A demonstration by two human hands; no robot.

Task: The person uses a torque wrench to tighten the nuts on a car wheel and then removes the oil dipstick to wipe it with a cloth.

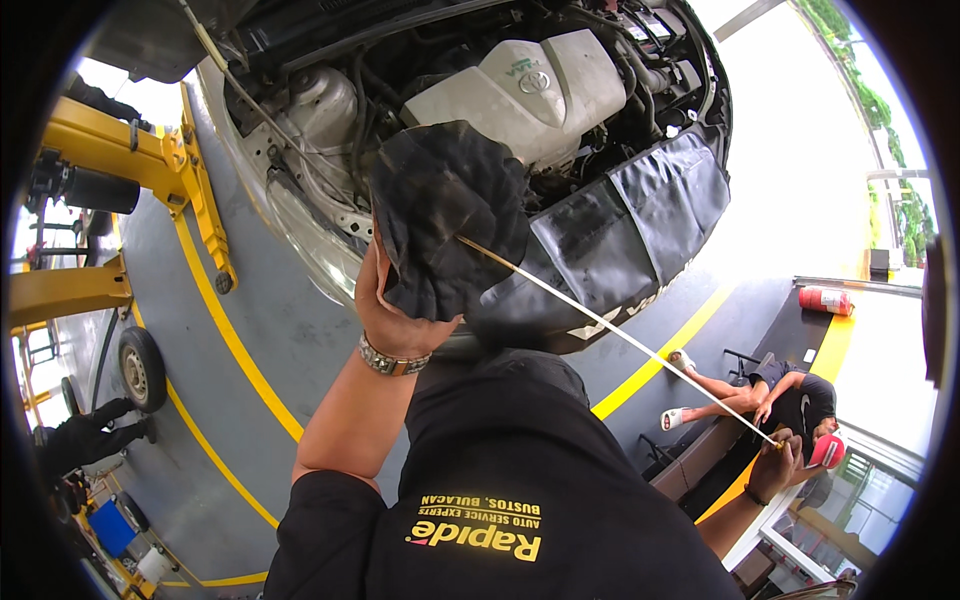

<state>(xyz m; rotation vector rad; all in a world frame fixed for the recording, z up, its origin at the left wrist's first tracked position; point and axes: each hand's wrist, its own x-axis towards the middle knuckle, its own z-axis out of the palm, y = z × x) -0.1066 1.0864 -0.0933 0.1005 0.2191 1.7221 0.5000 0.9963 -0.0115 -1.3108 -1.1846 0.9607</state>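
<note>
My left hand [390, 318] holds up a dark, smudged cloth [445, 190] in front of the car's engine; most of its fingers are hidden beneath the cloth. Far out to the right, my right hand [773, 470] pinches the end of a long, thin oil dipstick [610, 330]. The dipstick slants up and left across my body, and its brownish, oil-coloured tip lies over the middle of the cloth. Whether the tip presses on the fabric I cannot tell.
The open engine bay shows a grey engine cover [520, 95]. A black fender cover [620, 220] drapes the car's front. On the left stand a yellow lift [110, 145] and a wheel [142, 370]. A person [790, 395] sits at right, near a red cylinder [826, 300].
</note>
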